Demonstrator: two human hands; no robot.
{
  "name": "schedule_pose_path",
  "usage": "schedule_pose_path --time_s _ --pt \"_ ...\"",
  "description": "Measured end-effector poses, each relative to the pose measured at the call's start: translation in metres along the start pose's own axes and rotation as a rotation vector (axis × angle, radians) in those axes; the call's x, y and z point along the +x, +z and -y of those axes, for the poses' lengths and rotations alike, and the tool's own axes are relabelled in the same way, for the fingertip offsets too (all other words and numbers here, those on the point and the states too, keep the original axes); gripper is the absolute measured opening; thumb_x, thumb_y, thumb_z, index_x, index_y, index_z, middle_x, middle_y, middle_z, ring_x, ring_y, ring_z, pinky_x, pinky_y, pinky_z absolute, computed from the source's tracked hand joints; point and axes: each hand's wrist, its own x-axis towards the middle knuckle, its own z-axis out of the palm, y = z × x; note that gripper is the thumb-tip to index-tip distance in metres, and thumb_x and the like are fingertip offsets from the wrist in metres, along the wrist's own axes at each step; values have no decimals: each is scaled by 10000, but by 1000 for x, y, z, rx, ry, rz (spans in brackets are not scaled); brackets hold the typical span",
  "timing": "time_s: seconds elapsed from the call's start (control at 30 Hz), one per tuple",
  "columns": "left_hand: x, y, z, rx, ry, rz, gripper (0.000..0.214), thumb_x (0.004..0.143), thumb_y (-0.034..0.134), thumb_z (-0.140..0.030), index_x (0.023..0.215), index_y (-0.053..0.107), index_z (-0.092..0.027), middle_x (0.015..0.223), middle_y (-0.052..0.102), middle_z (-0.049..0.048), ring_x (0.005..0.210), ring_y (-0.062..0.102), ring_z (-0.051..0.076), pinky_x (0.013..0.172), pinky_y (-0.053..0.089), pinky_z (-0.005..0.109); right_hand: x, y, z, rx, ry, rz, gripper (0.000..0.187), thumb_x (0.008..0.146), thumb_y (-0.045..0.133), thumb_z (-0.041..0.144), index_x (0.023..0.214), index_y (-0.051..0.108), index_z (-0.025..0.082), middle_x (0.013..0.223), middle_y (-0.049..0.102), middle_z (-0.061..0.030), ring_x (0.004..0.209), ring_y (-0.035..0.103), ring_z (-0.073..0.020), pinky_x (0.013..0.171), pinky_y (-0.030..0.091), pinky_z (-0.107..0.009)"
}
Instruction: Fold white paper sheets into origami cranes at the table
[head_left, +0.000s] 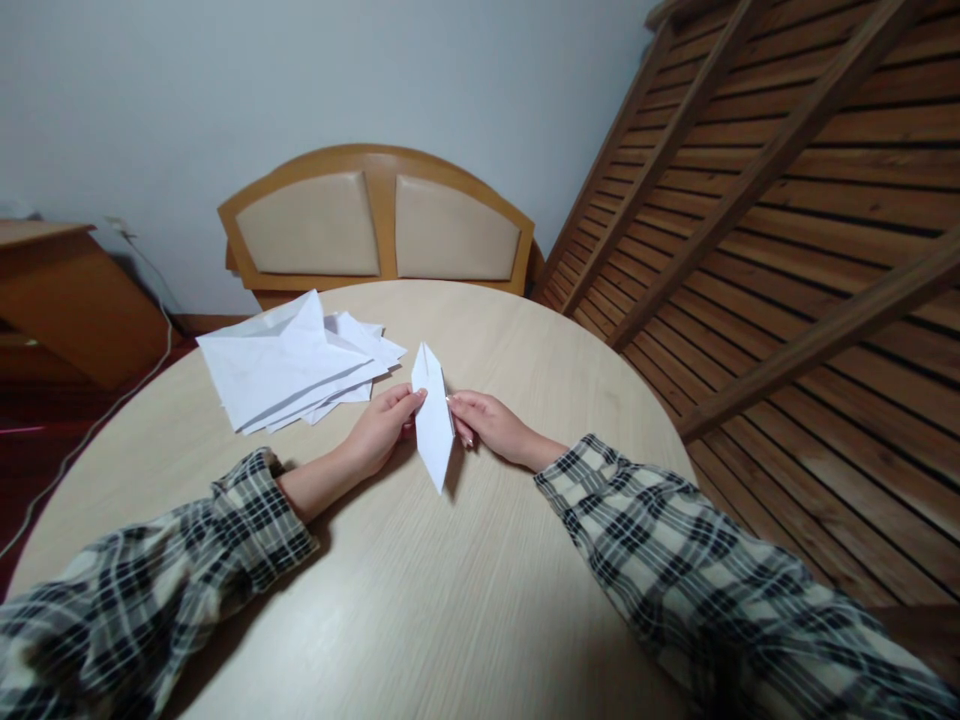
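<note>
Between my hands is a narrow piece of folded white paper [435, 435], pointed at both ends, held just over the round table [465, 600]. My left hand [384, 428] pinches its left edge, with the thumb lying on the upper face and the fingers partly hidden behind. On the opposite edge, my right hand [491, 422] grips the paper with thumb and fingertips. A pile of white paper sheets [289, 370], some with folded points, lies to the left beyond my left hand.
A wooden headboard [386, 230] with beige panels stands behind the table against the wall. Brown wooden slats [787, 220] lean along the right. A wooden cabinet [67, 290] and a white cable [112, 410] are at the left.
</note>
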Motion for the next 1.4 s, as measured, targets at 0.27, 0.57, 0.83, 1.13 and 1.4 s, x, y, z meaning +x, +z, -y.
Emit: schedule_pose_path --time_s 0.27,0.57,0.83,1.13,1.4 --pt "1 0 0 -14 -4 -20 209 840 670 -336 767 597 -154 657 565 21 536 461 104 499 316 259 -1 1 1 83 -6 -101 179 972 520 394 994 491 218 675 542 51 564 513 -97 531 412 -227" --pt "-1 2 -2 17 17 -7 195 820 691 -322 798 609 -147 647 559 -4 528 464 93 498 320 234 -3 3 1 28 -102 -163 490 843 654 176 1226 374 294 1015 494 17 642 495 -65 630 485 -249" --pt "-2 2 -3 47 28 -7 182 816 696 -312 805 622 -147 663 547 -10 539 452 91 490 311 229 -6 4 -1 -244 -249 -165 264 879 577 117 1081 614 284 1183 465 -41 951 561 -154 898 543 -398" --pt "-2 2 -3 91 65 -29 205 799 707 -327 759 614 -149 658 541 -16 561 448 98 524 334 242 -3 1 -3 -224 -220 -172 202 872 597 116 1005 658 255 1197 483 -51 1067 562 -176 961 536 -419" --pt "-1 2 -1 59 33 -57 178 786 691 -303 786 603 -148 672 546 -10 560 460 101 523 330 239 -7 4 -1 -248 -202 -157 156 887 602 132 972 671 242 1331 418 -56 943 581 -121 915 568 -390"
